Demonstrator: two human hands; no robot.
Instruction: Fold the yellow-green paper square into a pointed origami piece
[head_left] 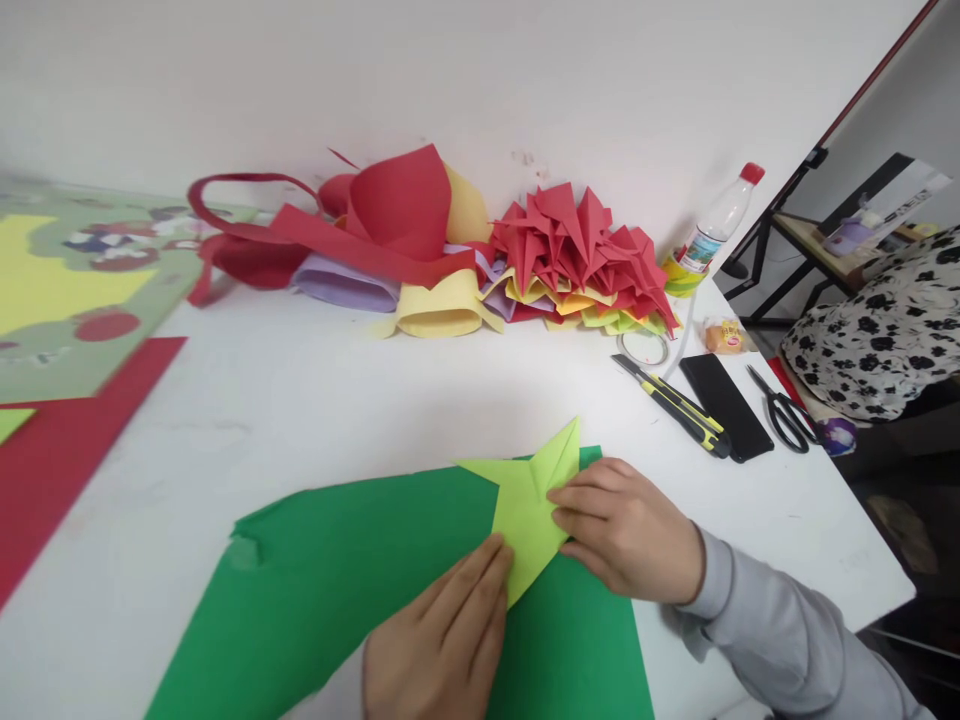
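A folded yellow-green sheet of origami paper [523, 522], with two pointed flaps at its top, lies over a dark green sheet [352, 560]. My left hand [446, 630] holds its lower left edge, the fingers close together and the tips on the paper. At the right edge, my right hand [626, 525] grips the same paper with bent fingers below the upper right flap. A crease runs down that flap. Both thumbs are mostly hidden.
Red folded paper pieces [574, 240] and rolled red paper [405, 205] line the wall. To the right lie a utility knife [679, 408], black phone [726, 408], scissors [784, 410], tape roll [643, 348] and bottle [716, 225]. A person's patterned garment [877, 320] shows beyond the table.
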